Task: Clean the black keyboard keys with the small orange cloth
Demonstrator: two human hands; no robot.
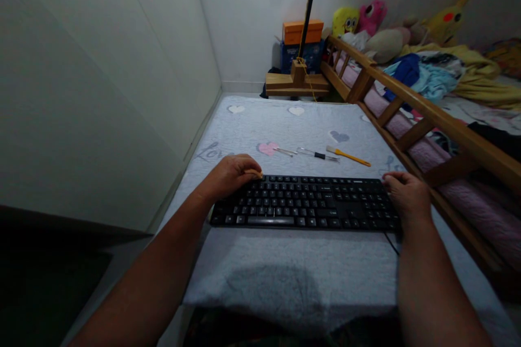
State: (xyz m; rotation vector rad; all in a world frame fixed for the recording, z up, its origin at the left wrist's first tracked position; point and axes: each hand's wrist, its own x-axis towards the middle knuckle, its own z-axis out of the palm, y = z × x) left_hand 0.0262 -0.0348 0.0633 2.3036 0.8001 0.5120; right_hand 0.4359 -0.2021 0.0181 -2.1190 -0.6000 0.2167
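Long black plastic keyboard (303, 203) on pale-blue heart-print cloth (260, 127) | left hand (232, 176): fingers pinch small orange piece (254, 173), material unclear, at rear edge | right hand (408, 195): fingers grip keyboard's right end

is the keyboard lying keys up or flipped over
Keys up: the keyboard shows its rows of keys and long space bar, with the right hand at its right end.
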